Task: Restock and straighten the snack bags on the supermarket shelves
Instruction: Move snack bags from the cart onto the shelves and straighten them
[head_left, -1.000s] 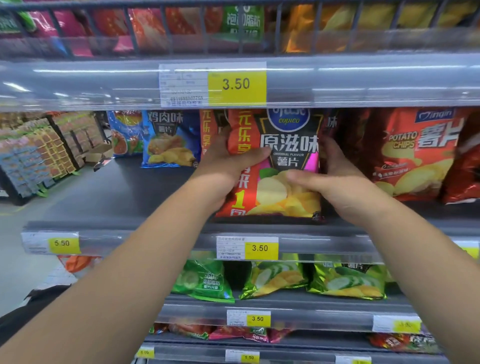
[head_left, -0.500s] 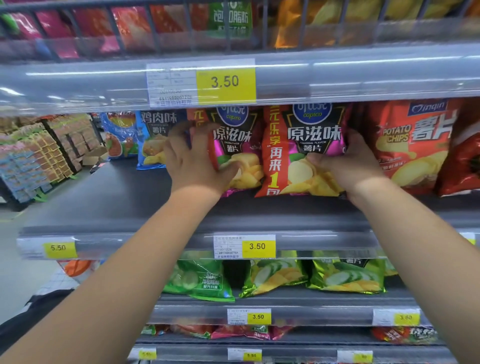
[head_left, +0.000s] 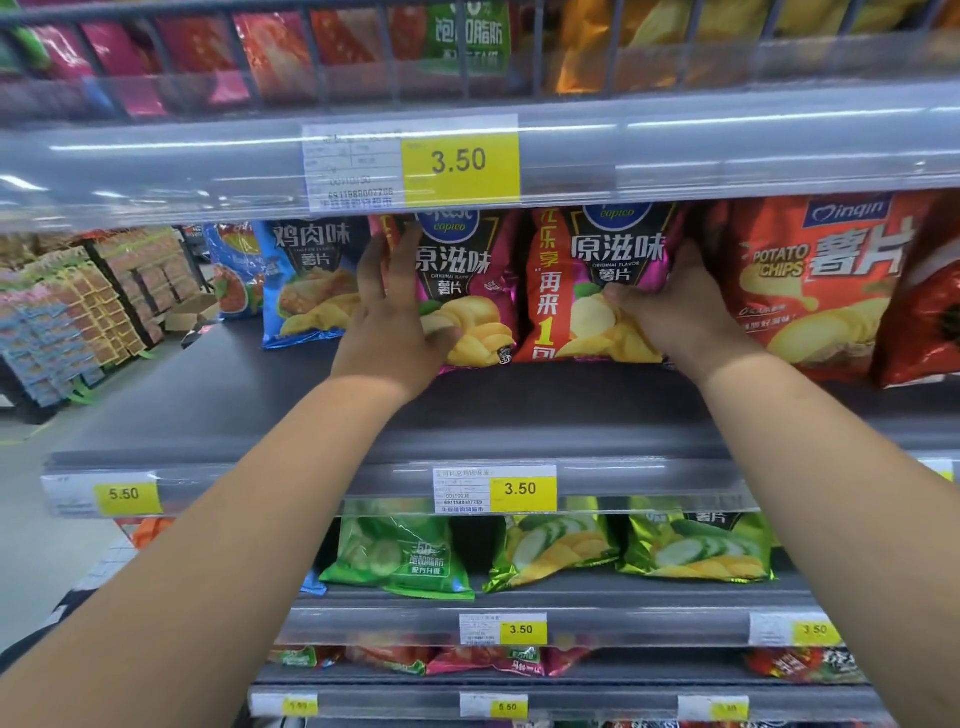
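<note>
Two pink-and-black original-flavour chip bags stand side by side on the grey shelf (head_left: 218, 415). My left hand (head_left: 395, 322) grips the left bag (head_left: 467, 291) at its left edge, thumb across the front near the bottom and fingers up along the side. My right hand (head_left: 675, 312) holds the right bag (head_left: 582, 291) at its right edge, thumb pressed on the front. Both bags stand upright at the back of the shelf.
A blue chicken-flavour bag (head_left: 306, 280) stands left of the pair, and a red potato chips bag (head_left: 821, 291) stands to the right. Green cucumber-flavour bags (head_left: 696, 545) lie on the shelf below. Price tags line the shelf rails. An aisle with stacked goods (head_left: 78, 322) opens at the left.
A second pink bag came into view as my left hand moved left onto it. My right hand kept the first bag and set it further back and to the right.
</note>
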